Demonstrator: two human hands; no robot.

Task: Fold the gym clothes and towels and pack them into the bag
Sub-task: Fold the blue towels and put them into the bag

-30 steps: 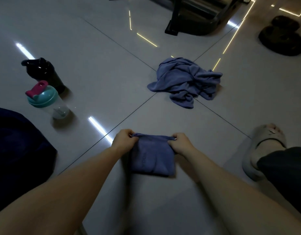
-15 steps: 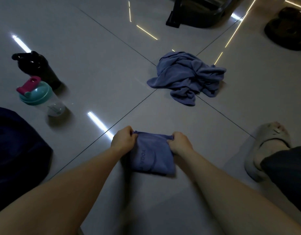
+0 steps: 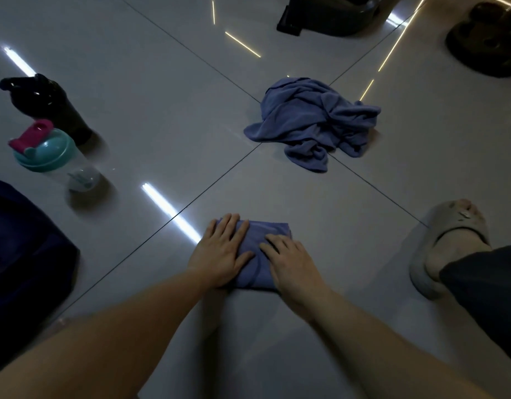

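A small folded blue-purple cloth (image 3: 255, 249) lies flat on the tiled floor just in front of me. My left hand (image 3: 219, 251) presses flat on its left half, fingers straight and spread. On the right half rests my right hand (image 3: 288, 262), also flat with straight fingers. Farther away, at the crossing of the tile joints, a crumpled blue towel (image 3: 311, 122) sits in a heap. The dark navy bag (image 3: 24, 249) lies at the left edge, only partly in view.
A black bottle (image 3: 44, 102) and a clear shaker bottle (image 3: 52, 156) with a teal lid and pink cap stand at the left. My foot in a grey slide sandal (image 3: 447, 246) is at the right. Dark slippers (image 3: 487, 44) and a dark equipment base (image 3: 320, 18) lie far back.
Both hands let go of the cloth's top edge, which they had been pinching, and now lie flat on the folded cloth, pressing it onto the floor.
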